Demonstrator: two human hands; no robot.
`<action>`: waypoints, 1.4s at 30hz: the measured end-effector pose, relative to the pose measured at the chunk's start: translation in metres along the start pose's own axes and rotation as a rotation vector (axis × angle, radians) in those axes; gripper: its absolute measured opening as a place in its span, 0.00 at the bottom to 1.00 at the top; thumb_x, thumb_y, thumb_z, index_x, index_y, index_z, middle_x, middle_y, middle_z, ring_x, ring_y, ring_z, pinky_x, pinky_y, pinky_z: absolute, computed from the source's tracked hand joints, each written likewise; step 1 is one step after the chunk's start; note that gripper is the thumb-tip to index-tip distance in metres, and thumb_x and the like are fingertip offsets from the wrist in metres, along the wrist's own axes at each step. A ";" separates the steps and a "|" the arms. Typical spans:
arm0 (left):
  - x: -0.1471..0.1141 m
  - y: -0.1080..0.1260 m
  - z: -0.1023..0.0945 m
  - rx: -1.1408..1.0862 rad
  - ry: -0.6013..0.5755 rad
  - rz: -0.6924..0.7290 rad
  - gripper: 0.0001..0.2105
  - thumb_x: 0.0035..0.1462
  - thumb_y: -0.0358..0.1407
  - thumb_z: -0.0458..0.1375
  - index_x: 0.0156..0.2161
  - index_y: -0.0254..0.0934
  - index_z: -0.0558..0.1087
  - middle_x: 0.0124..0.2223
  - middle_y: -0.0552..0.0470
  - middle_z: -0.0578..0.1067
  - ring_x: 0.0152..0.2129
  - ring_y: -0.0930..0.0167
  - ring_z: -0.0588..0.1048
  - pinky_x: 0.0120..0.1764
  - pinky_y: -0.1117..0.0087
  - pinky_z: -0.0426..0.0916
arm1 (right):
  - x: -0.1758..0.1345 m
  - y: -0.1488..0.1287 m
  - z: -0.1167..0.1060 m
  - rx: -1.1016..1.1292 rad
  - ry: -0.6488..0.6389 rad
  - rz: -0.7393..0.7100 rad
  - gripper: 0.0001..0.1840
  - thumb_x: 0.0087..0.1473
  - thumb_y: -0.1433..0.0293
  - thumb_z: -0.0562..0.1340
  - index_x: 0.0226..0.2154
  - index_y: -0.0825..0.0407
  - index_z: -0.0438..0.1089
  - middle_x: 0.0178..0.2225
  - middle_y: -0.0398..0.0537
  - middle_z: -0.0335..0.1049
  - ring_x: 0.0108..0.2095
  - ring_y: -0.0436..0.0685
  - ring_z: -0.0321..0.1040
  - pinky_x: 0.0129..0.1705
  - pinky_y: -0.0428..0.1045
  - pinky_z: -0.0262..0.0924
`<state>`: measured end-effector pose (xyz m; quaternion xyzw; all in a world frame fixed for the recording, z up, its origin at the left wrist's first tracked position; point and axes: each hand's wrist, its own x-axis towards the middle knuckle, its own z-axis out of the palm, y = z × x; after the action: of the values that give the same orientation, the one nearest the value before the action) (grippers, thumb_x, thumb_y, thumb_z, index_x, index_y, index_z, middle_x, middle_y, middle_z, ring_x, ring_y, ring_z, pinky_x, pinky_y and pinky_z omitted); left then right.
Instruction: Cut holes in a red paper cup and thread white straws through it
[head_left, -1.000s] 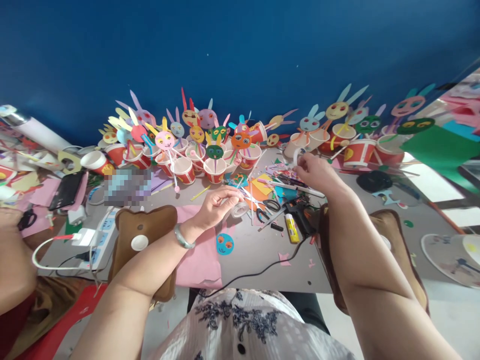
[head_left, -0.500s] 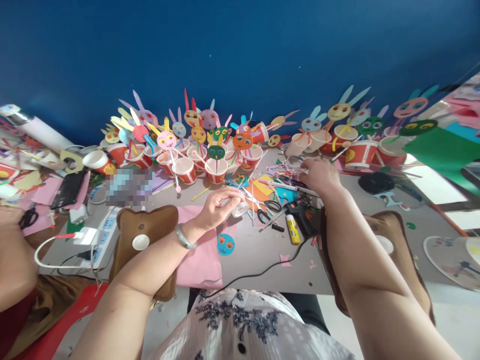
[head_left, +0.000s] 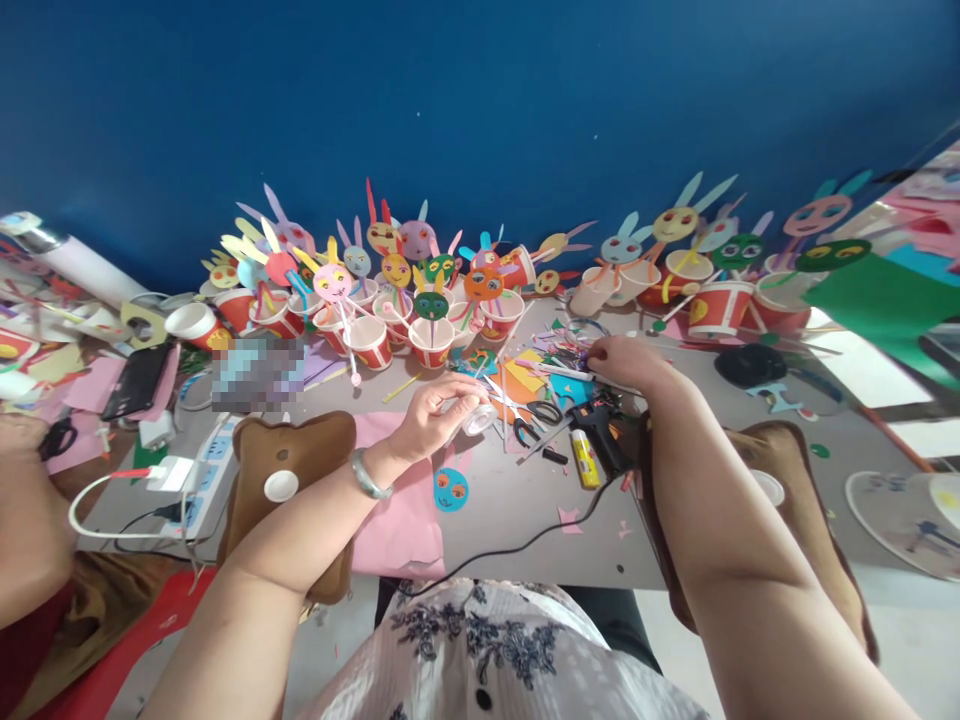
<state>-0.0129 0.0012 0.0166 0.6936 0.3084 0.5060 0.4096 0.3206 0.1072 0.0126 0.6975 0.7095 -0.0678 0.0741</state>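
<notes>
My left hand [head_left: 442, 412] is closed on a small roll of clear tape [head_left: 480, 418], held above the table just left of the scissors. My right hand [head_left: 622, 360] reaches to the back of the table, its fingers bent down into a heap of coloured paper scraps [head_left: 559, 350]. Its fingertips are partly hidden, and whatever they pinch is too small to name. Between the hands lie black-handled scissors [head_left: 541, 412], a black glue gun [head_left: 604, 440] and a yellow glue stick [head_left: 585, 462]. A blue paper face [head_left: 451, 490] rests near my left forearm.
Red-and-white paper cups [head_left: 431, 345] with paper rabbit figures line the blue wall. A brown cushion [head_left: 292, 450] lies under each forearm. The glue gun's black cord [head_left: 510, 550] crosses the front. At left are a power strip [head_left: 214, 470] and another person's arm [head_left: 34, 520].
My right hand has shifted slightly left and down at the scrap heap, its fingers now lower among the pieces. My left hand with the tape roll has stayed in place.
</notes>
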 end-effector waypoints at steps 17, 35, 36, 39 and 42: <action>-0.002 -0.008 0.000 -0.003 0.047 0.000 0.12 0.66 0.41 0.58 0.37 0.38 0.80 0.40 0.46 0.81 0.43 0.69 0.79 0.50 0.65 0.73 | -0.046 -0.050 -0.044 0.259 0.241 -0.019 0.05 0.55 0.66 0.56 0.34 0.50 0.62 0.29 0.49 0.68 0.28 0.55 0.58 0.31 0.51 0.50; -0.004 -0.005 0.003 0.243 0.119 0.302 0.07 0.66 0.33 0.58 0.41 0.35 0.79 0.42 0.45 0.82 0.42 0.69 0.80 0.46 0.66 0.76 | -0.089 -0.101 -0.048 0.867 -0.272 -0.519 0.34 0.59 0.38 0.52 0.29 0.52 0.69 0.20 0.39 0.57 0.22 0.48 0.51 0.25 0.47 0.48; -0.005 -0.005 0.003 0.248 0.114 0.311 0.07 0.66 0.32 0.57 0.41 0.35 0.79 0.42 0.45 0.81 0.42 0.69 0.80 0.46 0.66 0.76 | -0.087 -0.101 -0.045 0.883 -0.291 -0.526 0.34 0.59 0.39 0.52 0.28 0.52 0.68 0.20 0.39 0.57 0.22 0.48 0.51 0.25 0.47 0.48; -0.005 -0.004 0.002 0.260 0.108 0.318 0.07 0.66 0.32 0.57 0.41 0.35 0.78 0.42 0.45 0.81 0.42 0.69 0.80 0.46 0.67 0.76 | -0.083 -0.103 -0.038 0.920 -0.322 -0.554 0.34 0.61 0.40 0.51 0.27 0.53 0.67 0.20 0.39 0.57 0.21 0.48 0.51 0.25 0.47 0.47; -0.005 -0.004 0.002 0.272 0.106 0.315 0.07 0.66 0.32 0.58 0.41 0.35 0.78 0.42 0.45 0.81 0.41 0.69 0.80 0.45 0.67 0.76 | -0.080 -0.105 -0.033 0.935 -0.326 -0.573 0.33 0.63 0.42 0.50 0.25 0.52 0.66 0.19 0.39 0.57 0.20 0.47 0.50 0.23 0.47 0.45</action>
<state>-0.0131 -0.0020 0.0106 0.7546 0.2827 0.5532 0.2113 0.2165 0.0332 0.0605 0.4165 0.7442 -0.4985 -0.1555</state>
